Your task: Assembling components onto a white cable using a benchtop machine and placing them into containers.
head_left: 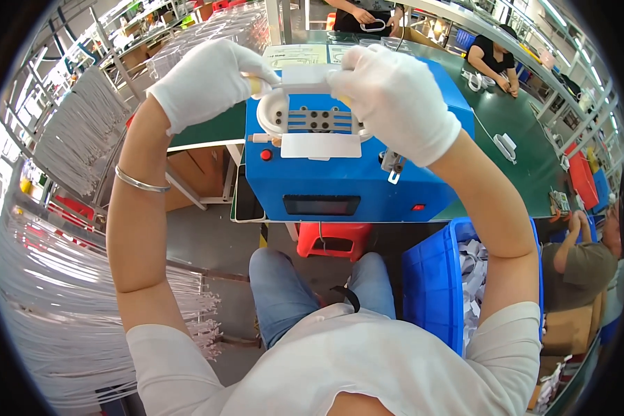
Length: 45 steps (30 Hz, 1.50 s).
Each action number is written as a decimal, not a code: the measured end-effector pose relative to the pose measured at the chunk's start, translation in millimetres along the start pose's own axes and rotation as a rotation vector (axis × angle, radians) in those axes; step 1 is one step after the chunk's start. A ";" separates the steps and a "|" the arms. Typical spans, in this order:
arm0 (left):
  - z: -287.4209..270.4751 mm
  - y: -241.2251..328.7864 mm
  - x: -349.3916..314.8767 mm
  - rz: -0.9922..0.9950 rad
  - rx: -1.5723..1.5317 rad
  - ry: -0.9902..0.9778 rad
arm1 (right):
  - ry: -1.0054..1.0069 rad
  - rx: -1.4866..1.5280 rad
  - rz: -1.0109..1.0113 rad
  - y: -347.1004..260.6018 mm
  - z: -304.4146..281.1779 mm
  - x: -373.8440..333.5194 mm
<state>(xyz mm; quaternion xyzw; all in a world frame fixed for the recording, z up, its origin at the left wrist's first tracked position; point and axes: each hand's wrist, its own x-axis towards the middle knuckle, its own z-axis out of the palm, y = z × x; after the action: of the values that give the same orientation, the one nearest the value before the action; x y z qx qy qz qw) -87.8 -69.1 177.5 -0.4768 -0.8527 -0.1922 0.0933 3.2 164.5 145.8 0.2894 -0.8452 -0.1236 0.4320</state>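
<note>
Both my hands wear white gloves and are raised over a blue benchtop machine (pixel 388 194). My left hand (pixel 208 83) pinches the left end of a white rectangular strip (pixel 306 78). At the strip's other end, my right hand (pixel 399 93) has its fingers curled onto it, hiding that end. Just below the strip, the machine's fixture has grey metal bars (pixel 319 121) with dark round holes. To its left sits a white rounded part (pixel 270 114). A white flat plate (pixel 320 146) shows at the fixture's front edge. The fixture's right side is partly hidden by my right hand.
On the machine's front are a red button (pixel 266 154) and a dark display (pixel 322 205). A blue bin (pixel 431 277) of white pieces stands by my right arm, a red stool (pixel 334 239) under the machine. White cables (pixel 76 132) hang at left. Other people sit along the green table (pixel 513 132).
</note>
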 end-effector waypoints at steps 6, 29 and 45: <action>31.9 20.9 -4.8 -0.089 0.203 0.149 | -0.179 0.089 0.134 0.1 11.5 -1.6; 62.8 20.6 6.0 -0.170 -0.219 0.143 | -0.125 0.863 0.359 6.0 21.3 4.9; 63.5 23.8 3.2 -0.068 -0.089 0.316 | 0.008 0.212 0.006 -12.2 16.1 -0.7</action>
<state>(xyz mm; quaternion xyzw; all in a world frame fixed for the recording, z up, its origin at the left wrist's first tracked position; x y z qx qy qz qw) -67.7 -28.9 126.5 -0.4154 -0.8336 -0.3052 0.1984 -4.7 154.5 130.1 0.3314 -0.8528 -0.0311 0.4025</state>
